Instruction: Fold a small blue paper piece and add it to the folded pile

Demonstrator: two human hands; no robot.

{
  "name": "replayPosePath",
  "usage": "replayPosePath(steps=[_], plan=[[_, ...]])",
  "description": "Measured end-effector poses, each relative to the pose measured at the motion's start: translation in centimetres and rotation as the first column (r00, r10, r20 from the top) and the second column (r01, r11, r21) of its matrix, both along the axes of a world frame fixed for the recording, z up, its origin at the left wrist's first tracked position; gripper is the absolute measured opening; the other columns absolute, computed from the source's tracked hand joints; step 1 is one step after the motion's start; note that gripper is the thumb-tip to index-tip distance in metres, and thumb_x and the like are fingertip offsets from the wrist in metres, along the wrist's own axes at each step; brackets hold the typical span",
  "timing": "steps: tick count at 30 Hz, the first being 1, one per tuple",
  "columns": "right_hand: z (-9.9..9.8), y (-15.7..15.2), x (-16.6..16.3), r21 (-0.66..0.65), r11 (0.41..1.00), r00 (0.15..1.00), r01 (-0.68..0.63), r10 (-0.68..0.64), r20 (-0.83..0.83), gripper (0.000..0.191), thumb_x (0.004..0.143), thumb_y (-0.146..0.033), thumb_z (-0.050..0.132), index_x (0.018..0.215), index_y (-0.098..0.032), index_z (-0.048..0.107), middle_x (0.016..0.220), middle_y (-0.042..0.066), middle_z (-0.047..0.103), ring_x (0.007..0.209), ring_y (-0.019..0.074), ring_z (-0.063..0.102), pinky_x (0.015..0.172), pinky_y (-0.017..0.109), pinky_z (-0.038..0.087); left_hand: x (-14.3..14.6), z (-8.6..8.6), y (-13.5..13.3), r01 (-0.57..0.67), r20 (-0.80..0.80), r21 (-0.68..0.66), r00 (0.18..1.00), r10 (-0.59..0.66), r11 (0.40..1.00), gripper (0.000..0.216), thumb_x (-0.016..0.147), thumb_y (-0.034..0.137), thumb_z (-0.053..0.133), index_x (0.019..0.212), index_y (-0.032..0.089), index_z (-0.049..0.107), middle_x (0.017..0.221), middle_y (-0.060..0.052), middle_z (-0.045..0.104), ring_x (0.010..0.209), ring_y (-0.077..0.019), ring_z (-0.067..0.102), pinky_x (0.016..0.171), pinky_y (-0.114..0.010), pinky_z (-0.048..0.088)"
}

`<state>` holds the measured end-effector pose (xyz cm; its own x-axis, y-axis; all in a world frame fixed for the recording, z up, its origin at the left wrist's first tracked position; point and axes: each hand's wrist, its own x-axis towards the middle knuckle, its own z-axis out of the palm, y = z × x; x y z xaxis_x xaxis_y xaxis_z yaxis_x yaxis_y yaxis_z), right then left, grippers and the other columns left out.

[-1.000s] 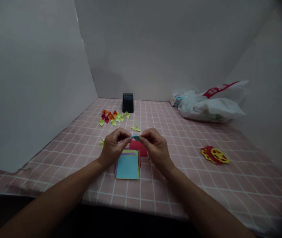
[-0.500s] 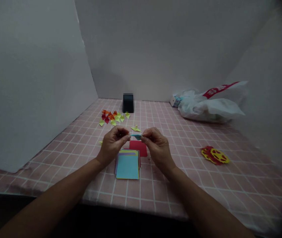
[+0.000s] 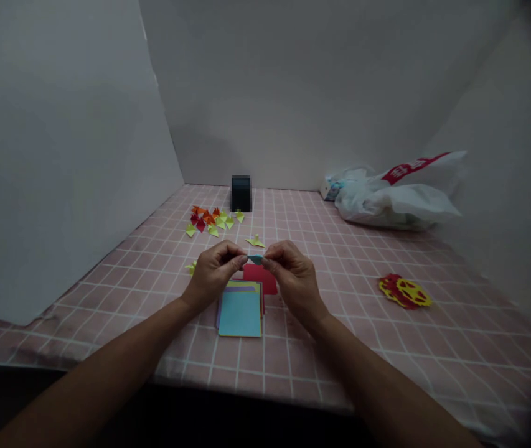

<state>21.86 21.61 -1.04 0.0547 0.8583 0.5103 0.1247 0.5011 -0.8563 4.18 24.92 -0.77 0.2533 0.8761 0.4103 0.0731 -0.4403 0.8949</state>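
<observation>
A small folded piece of blue paper (image 3: 256,259) is pinched between my two hands above the table. My left hand (image 3: 216,270) grips its left end between thumb and fingertips. At the other end, the thumb and fingers of my right hand (image 3: 297,277) close on it. Below them lie a red paper sheet (image 3: 260,279) and a stack of square coloured papers (image 3: 240,314) with light blue on top. Just beyond my fingers rests a yellow folded paper crane (image 3: 256,241). Another yellow folded piece (image 3: 192,268) is partly hidden behind my left hand.
Several red, orange and yellow folded paper figures (image 3: 208,218) cluster at the back left, near a dark box (image 3: 241,194). A white plastic bag (image 3: 398,202) lies at the back right. Red and yellow cut-out shapes (image 3: 405,292) sit at right. White panels (image 3: 293,93) enclose the table.
My hands have drawn slightly closer together, and the blue paper has shifted a little down and left between them. A bit more of the yellow piece by my left hand shows.
</observation>
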Motion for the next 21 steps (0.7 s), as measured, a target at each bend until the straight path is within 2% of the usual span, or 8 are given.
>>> replayPosePath(steps=[3,6,8,11,14,19,21], plan=[[0.18,0.04,0.11,0.004,1.000,0.999,0.023,-0.023,0.028,0.015,0.084,-0.019,0.065,0.072,-0.022,0.057,0.078,0.000,0.052,0.075,0.0164,0.051,0.070,0.032,0.041,-0.01,-0.08,0.16,0.031,-0.010,-0.013,0.999,-0.031,0.999,0.010,0.082,0.026,0.070,0.081,0.017,0.068,0.071,0.000,0.064,0.065,-0.0127,0.060,0.062,-0.024,0.048],[0.37,0.04,0.18,0.010,1.000,0.997,0.022,-0.023,0.077,0.016,0.083,-0.018,0.065,0.070,-0.022,0.057,0.077,0.000,0.052,0.075,0.0167,0.051,0.069,0.032,0.040,-0.08,0.04,0.14,0.034,-0.078,0.063,0.997,-0.029,0.997,0.010,0.083,0.027,0.071,0.084,0.018,0.071,0.077,-0.002,0.065,0.070,-0.0136,0.060,0.064,-0.025,0.047],[0.40,0.00,0.12,0.004,1.000,0.995,-0.002,0.001,0.095,0.016,0.082,-0.018,0.065,0.069,-0.022,0.058,0.077,0.000,0.053,0.075,0.0167,0.051,0.069,0.032,0.040,-0.13,0.13,0.04,0.042,-0.112,0.102,0.993,-0.030,0.994,0.011,0.084,0.028,0.071,0.080,0.018,0.070,0.075,-0.002,0.064,0.069,-0.0135,0.059,0.063,-0.025,0.046],[0.31,-0.02,0.02,-0.027,0.999,0.997,-0.039,0.041,0.067,0.015,0.083,-0.019,0.064,0.070,-0.022,0.057,0.076,0.000,0.053,0.073,0.0162,0.051,0.068,0.031,0.040,-0.18,0.14,-0.03,0.038,-0.126,0.091,0.992,-0.027,0.995,0.018,0.085,0.030,0.070,0.073,0.017,0.066,0.069,-0.001,0.062,0.065,-0.0132,0.056,0.061,-0.025,0.044],[0.28,0.06,0.13,-0.070,0.996,0.996,-0.055,0.060,0.072,0.014,0.084,-0.020,0.063,0.072,-0.021,0.057,0.075,0.000,0.054,0.071,0.0158,0.051,0.066,0.031,0.040,-0.17,0.07,0.02,0.038,-0.149,0.093,0.988,-0.024,0.995,0.017,0.085,0.029,0.069,0.074,0.017,0.065,0.070,-0.001,0.061,0.065,-0.0135,0.056,0.061,-0.026,0.044],[0.35,0.23,0.34,-0.095,0.992,0.976,-0.080,0.097,0.193,0.013,0.083,-0.021,0.063,0.071,-0.021,0.057,0.074,0.000,0.055,0.071,0.0154,0.052,0.065,0.030,0.039,-0.01,0.29,-0.08,0.101,-0.211,0.208,0.976,-0.056,0.973,0.009,0.082,0.023,0.071,0.077,0.018,0.067,0.077,-0.002,0.061,0.074,-0.0146,0.057,0.068,-0.027,0.044],[0.27,0.20,0.23,-0.112,0.990,0.979,-0.084,0.104,0.178,0.011,0.083,-0.021,0.062,0.074,-0.021,0.057,0.075,0.000,0.056,0.071,0.0151,0.052,0.065,0.029,0.040,0.01,0.30,-0.12,0.079,-0.187,0.203,0.981,-0.040,0.976,0.011,0.082,0.024,0.071,0.074,0.018,0.067,0.075,-0.001,0.059,0.073,-0.0146,0.056,0.068,-0.027,0.044]])
